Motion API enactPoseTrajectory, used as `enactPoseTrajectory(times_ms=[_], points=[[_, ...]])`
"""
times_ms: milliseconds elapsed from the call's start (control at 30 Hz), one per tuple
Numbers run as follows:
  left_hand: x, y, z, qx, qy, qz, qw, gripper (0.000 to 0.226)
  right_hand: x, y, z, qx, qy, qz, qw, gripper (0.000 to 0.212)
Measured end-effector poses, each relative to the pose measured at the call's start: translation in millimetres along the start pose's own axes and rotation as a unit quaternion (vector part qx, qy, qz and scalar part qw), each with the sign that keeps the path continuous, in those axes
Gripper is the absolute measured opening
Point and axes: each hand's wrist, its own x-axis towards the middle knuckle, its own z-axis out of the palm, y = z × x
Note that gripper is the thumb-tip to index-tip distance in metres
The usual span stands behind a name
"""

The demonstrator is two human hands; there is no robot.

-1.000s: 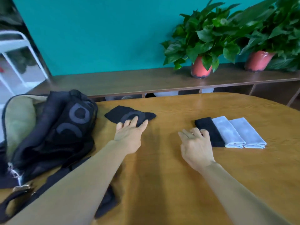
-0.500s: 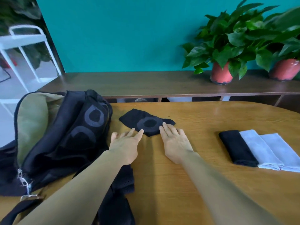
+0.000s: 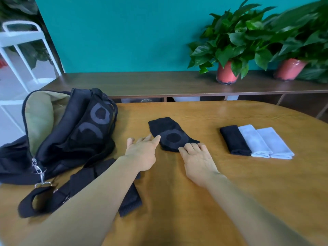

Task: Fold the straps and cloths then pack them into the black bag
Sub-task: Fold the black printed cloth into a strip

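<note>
The folded black strap piece (image 3: 172, 136) is lying mid-table, nearer the far edge. The left hand (image 3: 142, 154), fingers straight, is touching its near-left edge. The right hand (image 3: 198, 161), fingers lightly bent, is resting on its near-right corner. Lifting it well is likely calling for fingers going under opposite sides, keeping the fold closed, heading for the black bag (image 3: 71, 132) at the table's left edge.

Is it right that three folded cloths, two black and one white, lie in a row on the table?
Not quite. The head view shows one black cloth and two white cloths; they do lie folded in a row on the table.
</note>
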Motion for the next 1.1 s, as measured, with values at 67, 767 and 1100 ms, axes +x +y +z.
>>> enactPoseTrajectory(times_ms=[67,767,1100], points=[[-15,15,4,-0.006,-0.004,0.006,1.000,0.080,-28,-1,-5,0.002,0.004,0.003,1.000,0.049],[-81,90,43,-0.119,0.134,-0.059,0.982,0.023,-121,22,-23,0.090,0.072,0.221,0.968,0.027],[-69,91,46,-0.280,0.211,-0.057,0.935,0.017,-101,12,-21,0.122,0.125,0.198,0.965,0.024]])
